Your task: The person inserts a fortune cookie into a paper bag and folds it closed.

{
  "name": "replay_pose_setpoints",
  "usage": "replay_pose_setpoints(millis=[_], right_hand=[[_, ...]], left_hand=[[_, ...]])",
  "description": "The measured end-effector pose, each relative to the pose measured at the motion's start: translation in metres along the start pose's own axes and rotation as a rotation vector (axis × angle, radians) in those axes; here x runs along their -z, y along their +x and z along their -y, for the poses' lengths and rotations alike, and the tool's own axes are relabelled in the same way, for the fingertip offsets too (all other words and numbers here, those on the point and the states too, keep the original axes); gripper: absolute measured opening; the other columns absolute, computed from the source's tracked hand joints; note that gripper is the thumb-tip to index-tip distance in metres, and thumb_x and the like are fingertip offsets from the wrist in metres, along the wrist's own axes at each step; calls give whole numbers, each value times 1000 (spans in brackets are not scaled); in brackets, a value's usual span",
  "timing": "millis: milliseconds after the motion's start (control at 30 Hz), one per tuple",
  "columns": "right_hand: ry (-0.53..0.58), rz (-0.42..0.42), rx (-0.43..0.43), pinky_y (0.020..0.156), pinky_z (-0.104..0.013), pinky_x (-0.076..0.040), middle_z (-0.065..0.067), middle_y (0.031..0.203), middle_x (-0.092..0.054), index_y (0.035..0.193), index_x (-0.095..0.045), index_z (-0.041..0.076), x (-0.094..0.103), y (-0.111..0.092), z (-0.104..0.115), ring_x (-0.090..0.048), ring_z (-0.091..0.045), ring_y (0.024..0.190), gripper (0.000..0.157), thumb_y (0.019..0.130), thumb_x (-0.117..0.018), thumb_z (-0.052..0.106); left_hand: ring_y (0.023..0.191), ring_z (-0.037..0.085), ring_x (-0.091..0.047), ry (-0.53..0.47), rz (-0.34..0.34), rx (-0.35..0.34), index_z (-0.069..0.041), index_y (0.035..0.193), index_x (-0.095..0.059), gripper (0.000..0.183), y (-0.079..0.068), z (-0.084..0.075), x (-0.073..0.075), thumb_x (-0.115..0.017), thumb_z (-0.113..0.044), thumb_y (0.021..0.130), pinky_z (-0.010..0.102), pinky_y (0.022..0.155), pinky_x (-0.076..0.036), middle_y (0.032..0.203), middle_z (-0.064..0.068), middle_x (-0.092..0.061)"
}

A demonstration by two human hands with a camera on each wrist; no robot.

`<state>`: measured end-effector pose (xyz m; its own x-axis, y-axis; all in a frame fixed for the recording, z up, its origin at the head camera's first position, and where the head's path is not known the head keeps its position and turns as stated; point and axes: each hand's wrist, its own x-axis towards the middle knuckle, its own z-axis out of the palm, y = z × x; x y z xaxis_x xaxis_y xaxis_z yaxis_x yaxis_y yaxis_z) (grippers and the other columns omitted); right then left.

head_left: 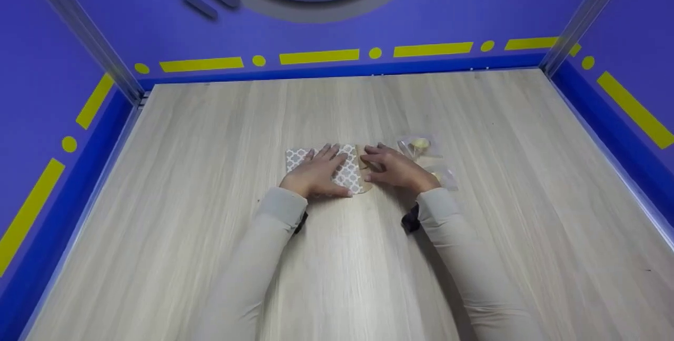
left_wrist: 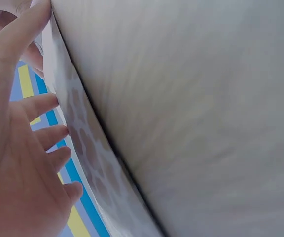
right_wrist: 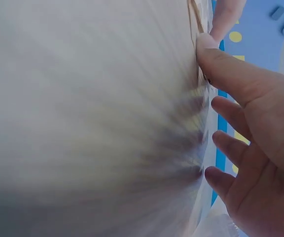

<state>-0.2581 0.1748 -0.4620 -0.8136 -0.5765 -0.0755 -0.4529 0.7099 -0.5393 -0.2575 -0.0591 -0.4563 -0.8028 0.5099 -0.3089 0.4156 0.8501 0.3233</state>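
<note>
A flat paper packet (head_left: 348,175) with a grey-and-white lattice pattern lies on the table, its exact kind unclear. My left hand (head_left: 318,172) rests on top of it with straight, spread fingers. At the packet's right end is a plain brown paper flap (head_left: 365,186). My right hand (head_left: 397,169) touches that flap, thumb and fingers apart and loosely bent. In the right wrist view, the right thumb (right_wrist: 226,69) presses on the brown paper edge. The left wrist view shows the patterned side (left_wrist: 90,153) edge-on beside the left fingers.
Just right of the right hand lies a clear plastic bag (head_left: 419,144) with a round yellowish thing inside. A second clear bag (head_left: 447,178) sits below it, partly behind the right wrist. Blue-purple panels (head_left: 337,41) border the wooden table (head_left: 210,172) at the back and sides.
</note>
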Motion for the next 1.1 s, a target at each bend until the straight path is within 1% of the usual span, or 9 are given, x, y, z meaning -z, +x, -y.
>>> replay_pose_setpoints(millis=[133, 300, 567, 767, 967, 1100], right_hand=[[-4, 32, -4, 117, -55, -18, -16, 154, -32, 140, -47, 2, -1, 1, -1, -18, -43, 144, 56, 93, -63, 27], [-8, 58, -16, 117, -56, -16, -14, 155, -30, 142, -44, 3, -2, 2, -1, -16, -42, 145, 57, 94, -61, 30], [-7, 29, -2, 114, -63, -15, -15, 154, -32, 140, -47, 3, 0, 0, -2, -16, -45, 144, 56, 93, -63, 29], [10, 32, -15, 115, -62, -13, -12, 155, -31, 141, -46, 5, 0, -1, -4, -13, -43, 145, 56, 93, -62, 29], [1, 25, -12, 115, -63, -13, -11, 155, -32, 140, -47, 6, -1, -1, -6, -14, -44, 145, 56, 93, -63, 31], [-4, 21, -21, 115, -63, -13, -10, 155, -32, 140, -47, 7, -1, -1, -6, -15, -44, 145, 56, 92, -63, 32]], left_hand=[[150, 21, -4, -36, 8, -14, -23, 155, -18, 101, 2, 2, 0, -69, -62, 76, 44, 121, -4, 163, 2, -8], [150, 20, -5, -59, 19, -20, -25, 155, -16, 102, 4, 3, 0, -71, -59, 76, 44, 121, -7, 163, 0, -9], [150, 22, -8, -69, 12, -12, -24, 155, -14, 103, 7, 2, 2, -71, -58, 77, 45, 121, -14, 162, -2, -11], [150, 22, -10, -113, 2, 2, -25, 155, -14, 100, 8, -1, 3, -73, -51, 79, 45, 121, -14, 162, -3, -15], [149, 22, -14, -146, 3, 21, -28, 155, -14, 100, 9, -3, 4, -75, -48, 78, 47, 120, -16, 161, 1, -17], [148, 24, -17, -146, -6, 8, -31, 154, -17, 99, 10, -3, 5, -76, -46, 77, 48, 119, -17, 161, 3, -19]])
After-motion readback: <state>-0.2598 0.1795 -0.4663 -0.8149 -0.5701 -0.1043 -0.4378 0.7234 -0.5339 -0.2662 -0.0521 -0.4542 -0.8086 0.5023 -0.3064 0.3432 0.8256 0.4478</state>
